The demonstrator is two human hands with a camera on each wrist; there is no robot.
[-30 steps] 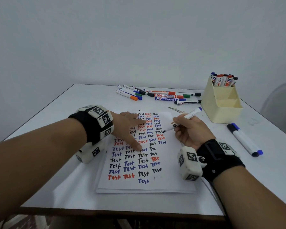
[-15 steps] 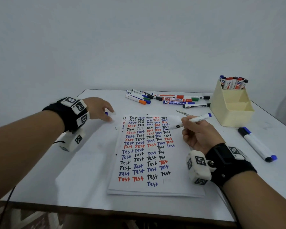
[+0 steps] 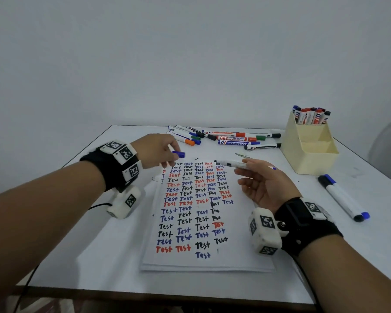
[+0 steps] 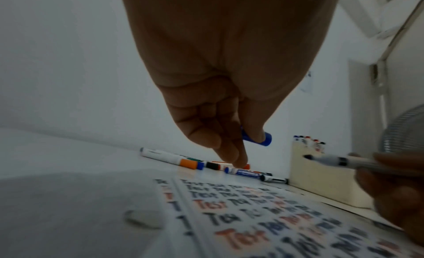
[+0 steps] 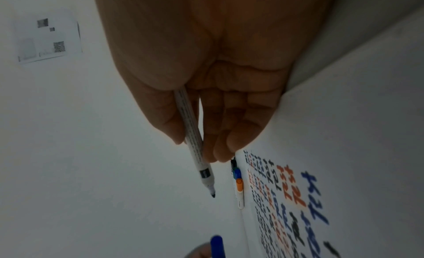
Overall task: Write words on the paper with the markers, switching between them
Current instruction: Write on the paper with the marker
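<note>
A white sheet of paper filled with rows of "Test" in black, blue and red lies in the middle of the table. Above its far edge my right hand is turned palm up and grips an uncapped white marker, tip pointing left. In the right wrist view the marker runs between thumb and fingers, its dark tip bare. My left hand hovers over the paper's far left corner and pinches a small blue cap, a short gap from the tip. The cap shows between thumb and fingers.
Several loose markers lie along the back of the table. A cream holder with more markers stands at the back right. One blue-capped marker lies to the right of my right wrist. The white table ends just below the paper.
My left hand left the paper, picked up the blue cap left of it and carried it toward the marker tip. My right hand lifted the marker and turned palm up.
</note>
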